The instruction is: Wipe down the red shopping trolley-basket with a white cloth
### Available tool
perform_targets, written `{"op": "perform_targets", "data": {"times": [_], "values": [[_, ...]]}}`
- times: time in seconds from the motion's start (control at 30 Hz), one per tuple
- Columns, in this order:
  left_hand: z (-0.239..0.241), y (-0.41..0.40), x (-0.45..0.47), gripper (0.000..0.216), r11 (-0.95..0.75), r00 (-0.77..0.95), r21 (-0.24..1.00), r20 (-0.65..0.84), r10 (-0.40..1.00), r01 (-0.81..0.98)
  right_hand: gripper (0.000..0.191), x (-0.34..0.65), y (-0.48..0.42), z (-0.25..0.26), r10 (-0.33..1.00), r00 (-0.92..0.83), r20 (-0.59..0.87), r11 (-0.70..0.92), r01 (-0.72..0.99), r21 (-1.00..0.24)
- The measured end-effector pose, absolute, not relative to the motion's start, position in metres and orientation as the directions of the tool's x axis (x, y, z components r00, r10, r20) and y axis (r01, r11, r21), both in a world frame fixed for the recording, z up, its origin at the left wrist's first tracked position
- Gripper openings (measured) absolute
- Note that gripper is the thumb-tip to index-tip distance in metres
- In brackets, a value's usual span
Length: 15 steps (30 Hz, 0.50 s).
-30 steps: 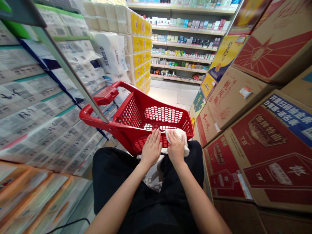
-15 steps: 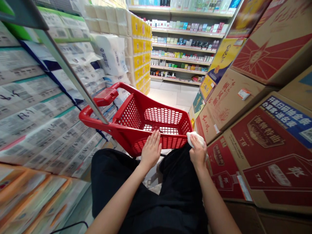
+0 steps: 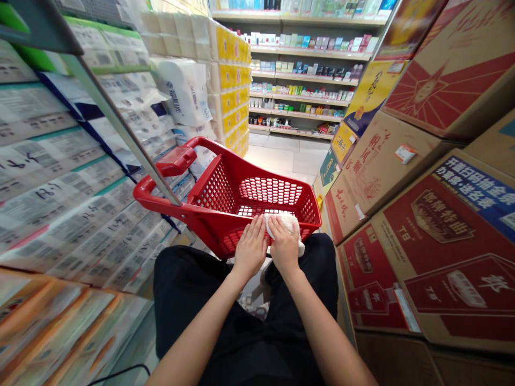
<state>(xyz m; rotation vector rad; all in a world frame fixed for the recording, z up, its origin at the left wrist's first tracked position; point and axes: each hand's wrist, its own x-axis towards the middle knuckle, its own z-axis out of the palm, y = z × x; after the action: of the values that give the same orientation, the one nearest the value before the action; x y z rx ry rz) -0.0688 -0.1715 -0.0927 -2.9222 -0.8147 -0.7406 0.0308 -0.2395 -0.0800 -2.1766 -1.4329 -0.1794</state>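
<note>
A red plastic shopping basket [image 3: 209, 220] with perforated walls and a long metal pull handle [image 3: 116, 120] stands in front of my knees. My left hand [image 3: 251, 244] lies flat on its near side, fingers stretched out along the rim. Beside it, my right hand [image 3: 285, 246] presses a white cloth [image 3: 295, 222] against the same near rim. The cloth is bunched under the fingers and hangs a little over the outer side. My two hands almost touch. Through the holes the basket's floor shows.
Packs of tissue paper [image 3: 72, 198] are stacked along the left. Cardboard cartons [image 3: 434, 225] rise close on the right. Shelves of small boxes and bottles [image 3: 306, 69] stand at the far end, past the tiled floor [image 3: 295, 158]. A black cable [image 3: 120, 370] lies at the lower left.
My right hand has slid the white cloth leftward along the near rim, from the right corner to beside my left hand. The left hand stays on the rim.
</note>
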Motion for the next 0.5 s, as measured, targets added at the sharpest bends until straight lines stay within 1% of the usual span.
{"op": "perform_targets", "data": {"times": [0.07, 0.13, 0.23, 0.33, 0.43, 0.5], "values": [[-0.093, -0.171, -0.069, 0.057, -0.863, 0.749, 0.11, 0.453, 0.485, 0.492, 0.065, 0.046, -0.254, -0.085, 0.815, 0.417, 0.402, -0.298, 0.897, -0.326], [-0.093, -0.172, -0.068, 0.058, -0.864, 0.746, 0.116, 0.457, 0.484, 0.49, 0.068, 0.069, -0.273, -0.092, 0.782, 0.463, 0.417, -0.35, 0.88, -0.321], [-0.094, -0.172, -0.067, 0.059, -0.86, 0.74, 0.127, 0.459, 0.492, 0.494, 0.07, 0.106, -0.301, -0.104, 0.686, 0.602, 0.409, -0.481, 0.797, -0.366], [-0.095, -0.172, -0.067, 0.059, -0.859, 0.736, 0.133, 0.461, 0.496, 0.495, 0.07, 0.131, -0.316, -0.111, 0.608, 0.705, 0.365, -0.562, 0.707, -0.429], [-0.095, -0.173, -0.067, 0.06, -0.861, 0.732, 0.141, 0.469, 0.493, 0.489, 0.068, 0.128, -0.31, -0.106, 0.571, 0.749, 0.336, -0.606, 0.661, -0.443], [-0.095, -0.173, -0.067, 0.06, -0.862, 0.73, 0.146, 0.474, 0.492, 0.486, 0.068, 0.108, -0.295, -0.099, 0.594, 0.728, 0.341, -0.593, 0.683, -0.426]]}}
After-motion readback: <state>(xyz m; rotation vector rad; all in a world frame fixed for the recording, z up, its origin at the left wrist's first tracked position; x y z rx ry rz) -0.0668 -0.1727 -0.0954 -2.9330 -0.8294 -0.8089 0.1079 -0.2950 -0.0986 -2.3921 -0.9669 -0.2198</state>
